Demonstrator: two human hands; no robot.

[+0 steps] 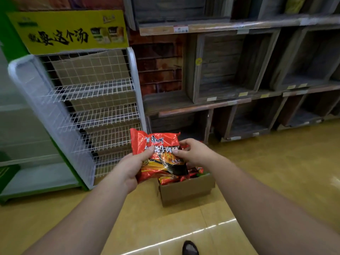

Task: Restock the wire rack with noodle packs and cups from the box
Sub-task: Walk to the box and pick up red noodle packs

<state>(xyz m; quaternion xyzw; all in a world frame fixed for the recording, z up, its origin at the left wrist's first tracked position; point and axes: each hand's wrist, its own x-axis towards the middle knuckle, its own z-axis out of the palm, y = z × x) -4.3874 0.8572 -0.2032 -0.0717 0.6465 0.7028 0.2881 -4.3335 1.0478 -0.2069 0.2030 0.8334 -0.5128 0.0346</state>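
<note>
I hold a red noodle pack (158,155) upright above the cardboard box (185,190). My left hand (132,166) grips its lower left side with the thumb across the front. My right hand (193,153) pinches its right edge. More red packs (176,178) lie inside the box, which stands on the floor. The white wire rack (88,100) rises to the left, its several slanted wire shelves bare, with cardboard behind the mesh and a yellow sign on top.
Dark wooden crate shelving (239,70) fills the wall to the right of the rack and behind the box. A green-edged shelf unit (27,172) stands at the far left. The floor is glossy yellow; my shoe (190,248) shows at the bottom.
</note>
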